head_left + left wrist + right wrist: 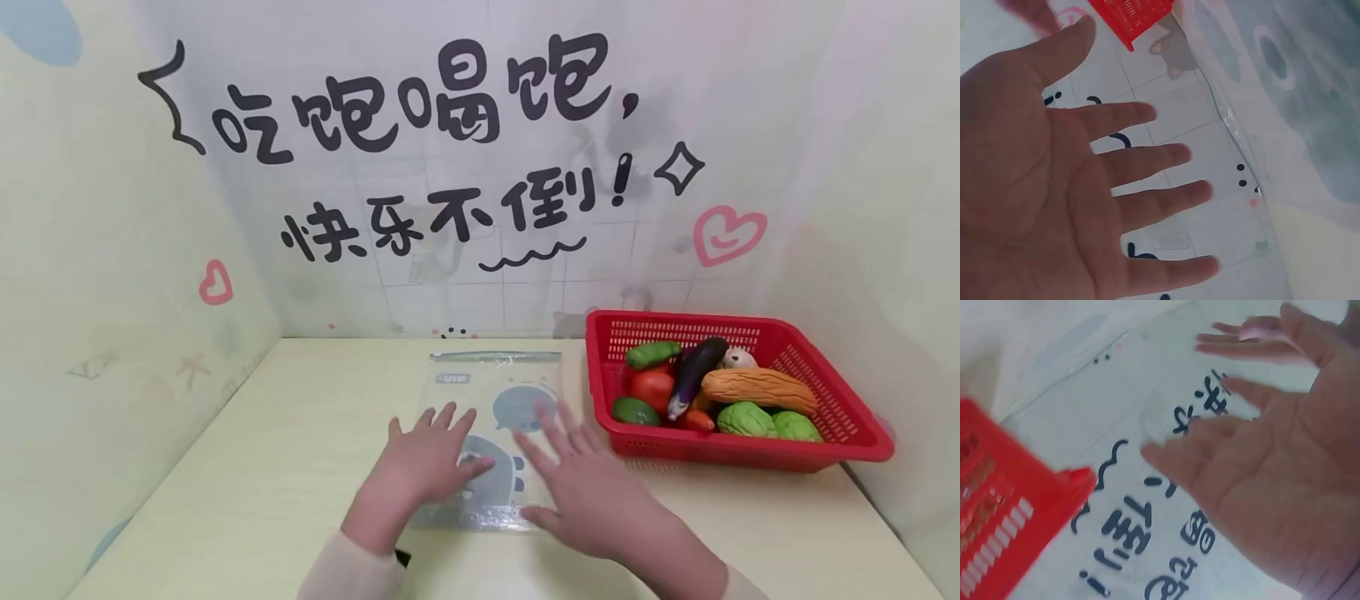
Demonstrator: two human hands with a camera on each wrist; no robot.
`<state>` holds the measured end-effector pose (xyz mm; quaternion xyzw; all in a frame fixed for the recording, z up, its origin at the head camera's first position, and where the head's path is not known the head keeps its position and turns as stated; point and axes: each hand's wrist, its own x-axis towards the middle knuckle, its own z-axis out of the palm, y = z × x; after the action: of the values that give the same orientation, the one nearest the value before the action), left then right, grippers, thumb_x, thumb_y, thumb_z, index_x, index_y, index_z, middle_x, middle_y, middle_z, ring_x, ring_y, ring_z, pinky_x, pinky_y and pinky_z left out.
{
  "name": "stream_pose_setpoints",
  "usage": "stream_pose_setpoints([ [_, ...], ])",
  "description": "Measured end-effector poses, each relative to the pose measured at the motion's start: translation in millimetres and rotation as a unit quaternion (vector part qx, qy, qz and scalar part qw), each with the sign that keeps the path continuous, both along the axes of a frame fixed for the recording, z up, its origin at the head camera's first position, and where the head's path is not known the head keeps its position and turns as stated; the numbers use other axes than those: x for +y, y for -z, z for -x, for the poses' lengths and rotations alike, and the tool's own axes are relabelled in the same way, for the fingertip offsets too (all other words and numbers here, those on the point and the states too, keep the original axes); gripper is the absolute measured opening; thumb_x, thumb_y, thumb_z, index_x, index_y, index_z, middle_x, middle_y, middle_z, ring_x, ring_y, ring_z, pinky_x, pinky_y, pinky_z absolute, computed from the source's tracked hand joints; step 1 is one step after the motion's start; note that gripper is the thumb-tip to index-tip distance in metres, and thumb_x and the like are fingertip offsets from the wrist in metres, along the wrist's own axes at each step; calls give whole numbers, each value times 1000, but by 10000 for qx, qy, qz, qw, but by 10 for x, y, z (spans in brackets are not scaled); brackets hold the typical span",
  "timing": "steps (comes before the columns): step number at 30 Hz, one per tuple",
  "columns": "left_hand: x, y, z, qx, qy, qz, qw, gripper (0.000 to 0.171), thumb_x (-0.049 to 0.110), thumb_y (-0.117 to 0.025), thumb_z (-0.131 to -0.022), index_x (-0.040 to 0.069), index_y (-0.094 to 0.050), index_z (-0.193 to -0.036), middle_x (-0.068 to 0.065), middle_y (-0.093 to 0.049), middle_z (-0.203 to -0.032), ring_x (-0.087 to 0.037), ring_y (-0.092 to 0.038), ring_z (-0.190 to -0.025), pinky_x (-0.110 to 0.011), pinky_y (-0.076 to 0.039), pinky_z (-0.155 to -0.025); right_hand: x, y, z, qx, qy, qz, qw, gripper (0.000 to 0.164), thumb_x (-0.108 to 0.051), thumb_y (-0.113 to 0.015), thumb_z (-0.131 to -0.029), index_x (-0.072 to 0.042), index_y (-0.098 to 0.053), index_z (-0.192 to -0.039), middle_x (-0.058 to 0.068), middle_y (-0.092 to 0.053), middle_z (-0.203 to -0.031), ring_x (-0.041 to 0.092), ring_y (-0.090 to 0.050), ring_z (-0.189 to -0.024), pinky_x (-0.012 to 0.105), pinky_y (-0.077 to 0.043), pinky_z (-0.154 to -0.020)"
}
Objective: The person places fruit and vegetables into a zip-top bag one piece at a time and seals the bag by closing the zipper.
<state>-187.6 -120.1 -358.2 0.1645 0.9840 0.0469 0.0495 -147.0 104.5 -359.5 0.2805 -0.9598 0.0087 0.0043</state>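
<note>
A clear zip bag [480, 400] printed with blue-grey shapes lies flat on the table, its slider strip along the far edge. My left hand [427, 458] is over the bag's left side, fingers spread. Over its right side is my right hand [588, 487], fingers apart and slightly blurred. In the left wrist view, the palm and straight fingers of the left hand [1085, 181] show with nothing in them. The right wrist view likewise shows a bare palm on the right hand [1272, 456], with the fingers extended.
A red plastic basket [750, 454] stands at the right, near the back wall. In it lie an eggplant [697, 375], an orange ridged gourd [757, 390], a tomato [651, 388], a green pepper [652, 355] and several other vegetables. Printed walls [420, 308] enclose the table's back and sides.
</note>
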Motion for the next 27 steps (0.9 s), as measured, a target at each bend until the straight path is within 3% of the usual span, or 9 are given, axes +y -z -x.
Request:
stream_pose_setpoints([
  [2, -20, -28, 165, -673, -51, -446, 9967, 74, 62, -50, -91, 15, -39, -148, -15, -35, -150, -37, -32, -135, -66, -26, -105, -94, 36, 26, -619, -321, -17, 9976, 79, -64, -55, -86, -26, -31, -152, 10, -6, -160, 38, -5, -143, 58, -26, -109],
  [4, -35, -21, 322, -1078, -81, -839, 9906, 72, 56, -53, -92, 12, -40, -147, -16, -38, -148, -35, -34, -134, -59, -31, -106, -178, 82, 51, -1162, -428, -95, 9923, 75, -62, -57, -86, -26, -38, -149, 10, -18, -158, 37, -19, -141, 58, -32, -106],
  [8, -67, 41, 551, -1113, -274, -895, 9894, 71, 52, -53, -93, 7, -39, -146, -19, -41, -146, -35, -33, -135, -54, -32, -108, -332, 172, 90, -1696, -259, -289, 9848, 69, -61, -61, -83, -26, -48, -142, 10, -41, -148, 35, -43, -129, 54, -44, -98],
  [13, -129, 135, 701, -1061, -732, -646, 9895, 72, 50, -56, -93, 2, -40, -144, -21, -46, -141, -39, -35, -133, -56, -33, -106, -468, 293, 64, -1503, -117, -739, 9858, 65, -58, -64, -82, -23, -54, -136, 12, -51, -138, 35, -53, -119, 51, -50, -90],
  [16, -182, 202, 746, -1177, -772, -644, 9880, 65, 46, -60, -91, -1, -50, -134, -19, -59, -124, -35, -51, -116, -52, -41, -99, -525, 351, 15, -1208, -50, -963, 9880, 64, -57, -65, -82, -21, -56, -135, 15, -52, -137, 37, -53, -117, 52, -51, -87],
  [20, -231, 249, 799, -1203, -879, -1064, 9831, 64, 40, -65, -89, -5, -51, -131, -19, -60, -120, -32, -57, -104, -49, -47, -93, -563, 386, -31, -1003, 67, -1068, 9892, 64, -54, -67, -81, -20, -57, -134, 17, -52, -136, 38, -53, -117, 53, -52, -85],
  [24, -277, 261, 857, -1052, -1363, -1894, 9667, 72, 32, -70, -87, -6, -39, -141, -22, -57, -122, -29, -63, -90, -42, -55, -78, -581, 408, -69, -969, 19, -1108, 9891, 62, -53, -67, -81, -19, -58, -132, 17, -53, -135, 37, -54, -115, 50, -53, -85],
  [27, -316, 277, 891, -795, -1541, -2025, 9638, 61, 17, -68, -86, -4, -44, -138, -21, -59, -120, -26, -60, -83, -39, -54, -71, -594, 427, -102, -917, -103, -1072, 9899, 59, -51, -67, -81, -20, -59, -130, 16, -55, -132, 36, -57, -110, 47, -55, -81],
])
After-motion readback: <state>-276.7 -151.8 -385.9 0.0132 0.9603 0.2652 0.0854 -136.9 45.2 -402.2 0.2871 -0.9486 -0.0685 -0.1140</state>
